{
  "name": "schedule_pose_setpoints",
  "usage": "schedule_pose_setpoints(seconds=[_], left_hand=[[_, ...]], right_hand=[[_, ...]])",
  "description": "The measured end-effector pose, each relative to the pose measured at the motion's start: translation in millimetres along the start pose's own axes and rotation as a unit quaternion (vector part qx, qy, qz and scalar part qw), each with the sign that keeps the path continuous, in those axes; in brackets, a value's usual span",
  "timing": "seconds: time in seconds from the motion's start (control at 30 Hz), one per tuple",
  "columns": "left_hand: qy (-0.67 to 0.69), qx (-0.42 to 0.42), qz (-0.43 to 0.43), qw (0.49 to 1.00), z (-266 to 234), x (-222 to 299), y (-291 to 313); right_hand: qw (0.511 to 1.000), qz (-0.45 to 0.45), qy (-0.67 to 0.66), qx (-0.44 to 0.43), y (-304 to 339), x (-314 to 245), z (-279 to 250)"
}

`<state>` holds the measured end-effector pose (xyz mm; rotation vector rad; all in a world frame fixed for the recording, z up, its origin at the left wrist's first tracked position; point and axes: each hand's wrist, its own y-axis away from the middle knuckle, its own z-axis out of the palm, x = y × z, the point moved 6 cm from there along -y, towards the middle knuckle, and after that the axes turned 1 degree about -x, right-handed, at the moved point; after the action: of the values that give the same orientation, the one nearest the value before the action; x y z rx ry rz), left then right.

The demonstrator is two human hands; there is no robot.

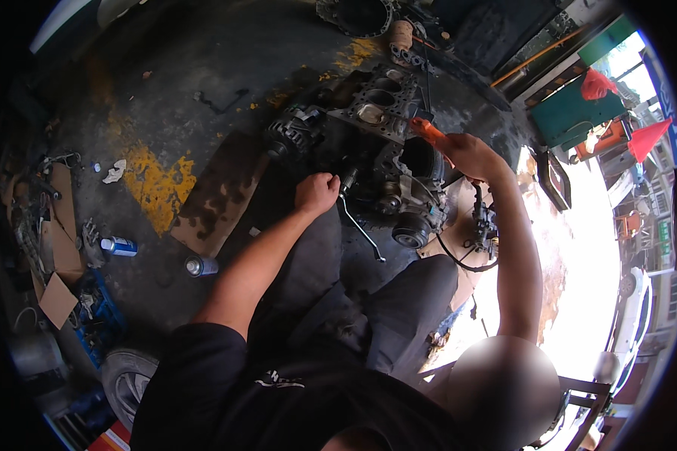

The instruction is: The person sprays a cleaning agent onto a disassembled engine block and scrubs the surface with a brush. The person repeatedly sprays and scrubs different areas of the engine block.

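An engine block (381,114) with open cylinder bores stands on the floor in front of my knees. My right hand (470,155) is closed around an orange tool (428,131), whose far end is at the edge of the block's top face; its exact kind is unclear. My left hand (317,193) is held in a fist at the block's near side, by my knee, and whatever it may grip is hidden. Beside that fist a metal rod with a bent end (362,230) slants down from the engine. A ribbed alternator (297,131) sits at the left, and a round pulley (411,233) faces me.
Stained cardboard (223,197) lies left of the engine. Two spray cans, one blue (119,246) and one darker (201,266), are on the floor. Beyond them are a blue tool tray (100,314) and a wheel (128,383). Loose engine parts (483,225) lie at the right.
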<state>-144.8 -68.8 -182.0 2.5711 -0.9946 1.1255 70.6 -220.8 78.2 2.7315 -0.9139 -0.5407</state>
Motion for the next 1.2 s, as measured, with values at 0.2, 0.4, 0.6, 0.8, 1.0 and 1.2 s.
schedule_pose_setpoints(seconds=[0.2,0.4,0.6,0.8,1.0,1.2], left_hand=[[-0.013,0.01,0.004,1.0,-2,2,2],[0.007,0.005,-0.007,1.0,-7,-4,2],[-0.001,-0.105,0.018,0.994,7,2,4],[-0.194,-0.429,0.277,0.838,17,82,15],[-0.178,-0.509,0.368,0.757,42,137,64],[-0.177,-0.533,0.435,0.704,59,186,69]], right_hand=[[0.997,0.044,0.025,-0.06,1,4,4],[0.998,0.043,0.011,-0.033,-5,5,3],[0.998,0.021,-0.042,-0.029,-9,28,19],[0.997,0.024,-0.064,-0.038,-41,68,20],[0.991,0.031,-0.109,-0.07,-37,72,34],[0.988,0.059,-0.138,-0.046,-29,88,1]])
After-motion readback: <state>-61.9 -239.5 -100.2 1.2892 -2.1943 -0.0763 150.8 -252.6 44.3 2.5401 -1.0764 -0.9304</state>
